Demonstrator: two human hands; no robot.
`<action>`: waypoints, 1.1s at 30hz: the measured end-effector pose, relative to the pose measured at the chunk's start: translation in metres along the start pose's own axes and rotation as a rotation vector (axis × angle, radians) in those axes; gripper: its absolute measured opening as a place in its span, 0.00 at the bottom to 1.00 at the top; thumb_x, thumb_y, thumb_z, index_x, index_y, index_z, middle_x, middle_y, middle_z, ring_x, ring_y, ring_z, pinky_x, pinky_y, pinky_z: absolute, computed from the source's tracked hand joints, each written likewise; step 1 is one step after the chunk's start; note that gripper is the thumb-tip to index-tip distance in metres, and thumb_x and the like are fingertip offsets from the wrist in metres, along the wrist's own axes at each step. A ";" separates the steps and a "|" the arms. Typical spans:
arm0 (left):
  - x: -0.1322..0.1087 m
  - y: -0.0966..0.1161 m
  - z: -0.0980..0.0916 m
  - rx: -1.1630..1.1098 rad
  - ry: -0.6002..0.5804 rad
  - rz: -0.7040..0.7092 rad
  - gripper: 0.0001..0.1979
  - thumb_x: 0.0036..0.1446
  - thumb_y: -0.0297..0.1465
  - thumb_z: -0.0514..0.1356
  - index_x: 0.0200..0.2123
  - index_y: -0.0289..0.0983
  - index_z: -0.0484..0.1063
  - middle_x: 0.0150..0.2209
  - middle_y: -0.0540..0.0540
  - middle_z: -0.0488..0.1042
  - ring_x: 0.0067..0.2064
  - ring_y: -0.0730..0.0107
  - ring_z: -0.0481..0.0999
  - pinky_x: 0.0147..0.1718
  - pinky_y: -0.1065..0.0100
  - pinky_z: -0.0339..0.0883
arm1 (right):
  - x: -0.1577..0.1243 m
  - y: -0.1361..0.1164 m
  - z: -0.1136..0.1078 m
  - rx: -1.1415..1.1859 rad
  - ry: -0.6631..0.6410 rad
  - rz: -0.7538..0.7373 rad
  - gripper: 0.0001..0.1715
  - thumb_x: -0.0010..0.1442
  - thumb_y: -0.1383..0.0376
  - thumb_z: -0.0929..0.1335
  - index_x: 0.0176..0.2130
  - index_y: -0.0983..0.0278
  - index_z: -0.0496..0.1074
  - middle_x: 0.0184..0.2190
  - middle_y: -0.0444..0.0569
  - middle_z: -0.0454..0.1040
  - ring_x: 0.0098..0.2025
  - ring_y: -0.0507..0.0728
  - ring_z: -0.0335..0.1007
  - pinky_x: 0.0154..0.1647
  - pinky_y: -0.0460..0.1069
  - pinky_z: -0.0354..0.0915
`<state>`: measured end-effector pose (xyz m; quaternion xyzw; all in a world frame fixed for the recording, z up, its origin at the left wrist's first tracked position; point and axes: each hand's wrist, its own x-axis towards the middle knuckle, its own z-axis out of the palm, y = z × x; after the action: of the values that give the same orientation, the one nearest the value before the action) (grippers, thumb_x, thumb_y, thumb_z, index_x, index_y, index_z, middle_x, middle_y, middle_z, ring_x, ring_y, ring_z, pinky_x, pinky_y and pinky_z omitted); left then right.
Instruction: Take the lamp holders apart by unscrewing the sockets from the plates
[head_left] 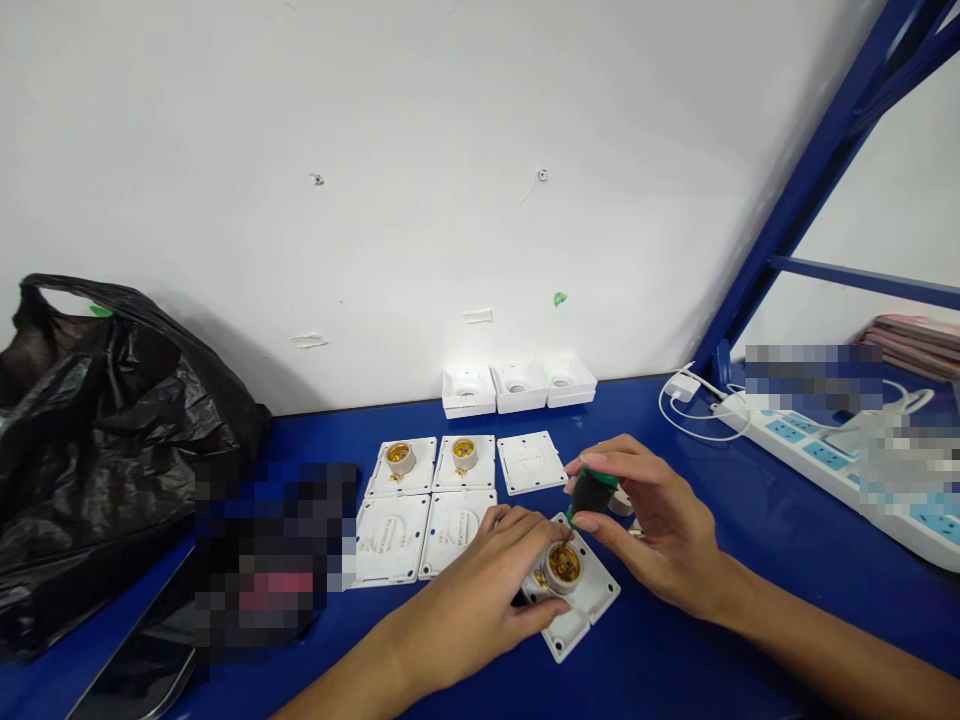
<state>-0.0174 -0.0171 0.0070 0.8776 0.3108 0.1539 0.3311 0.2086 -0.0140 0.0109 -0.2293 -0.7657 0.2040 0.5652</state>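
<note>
- Lamp holder [592, 598]: white square plate with a brass-threaded socket facing up. It lies flat on the blue worktop [675, 650], near centre, turned corner-on to the worktop edge.
- Left hand [480, 590]: comes in from the near left. Its grip is closed on the lamp holder, with fingertips on the socket and the plate's left side, pressing it to the worktop.
- Right hand [664, 530]: just right of the lamp holder. Its grip is clenched around a screwdriver [592, 490], thumb and fingers wrapped on the black-and-green handle.
- The screwdriver stands close to upright over the far side of the socket. Fingers hide the shaft and tip, so I can't tell if the tip is seated.
- Just far-left of the hands are five more white plates in two rows, edges touching or nearly so.
  - Far row: socket plate one [400, 462] and socket plate two [464, 458], both with brass sockets, then a plain plate [531, 462] on the right.
  - Near row: two back plates [390, 538], no sockets showing. The right one is partly under the left hand's fingers.
- Far, against the white wall [450, 150]: three white housings [519, 385] side by side, open side up.
- Right: a white power strip [810, 450], partly pixelated, with a white charger [682, 388] and a looped cable at its far-left end.
- Far right: a blue rack frame [810, 190] rises on a diagonal.
- Left: a crumpled black plastic bag [97, 430] sits on the worktop, well apart from the plates, with a pixelated patch between them.
</note>
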 end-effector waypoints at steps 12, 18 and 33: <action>0.001 0.001 0.001 0.052 0.018 0.038 0.21 0.63 0.25 0.71 0.55 0.42 0.68 0.51 0.47 0.74 0.57 0.57 0.73 0.64 0.53 0.59 | 0.000 0.001 -0.003 0.075 -0.147 0.053 0.34 0.71 0.74 0.67 0.69 0.52 0.62 0.55 0.54 0.73 0.52 0.61 0.73 0.46 0.58 0.77; 0.001 0.002 0.000 0.064 0.026 0.048 0.18 0.65 0.27 0.69 0.53 0.43 0.68 0.48 0.48 0.75 0.55 0.57 0.74 0.62 0.53 0.62 | 0.000 0.000 -0.005 0.059 -0.125 0.056 0.33 0.72 0.74 0.66 0.69 0.52 0.62 0.55 0.53 0.73 0.51 0.60 0.73 0.46 0.58 0.77; 0.001 0.001 0.002 0.059 0.025 0.043 0.15 0.64 0.26 0.69 0.49 0.42 0.68 0.48 0.48 0.75 0.55 0.56 0.74 0.61 0.54 0.62 | 0.003 0.000 -0.006 0.131 -0.230 0.076 0.31 0.74 0.71 0.64 0.70 0.49 0.60 0.61 0.53 0.70 0.57 0.59 0.73 0.54 0.58 0.75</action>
<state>-0.0155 -0.0179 0.0067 0.8913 0.3005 0.1628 0.2979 0.2138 -0.0122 0.0150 -0.1959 -0.8013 0.2997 0.4794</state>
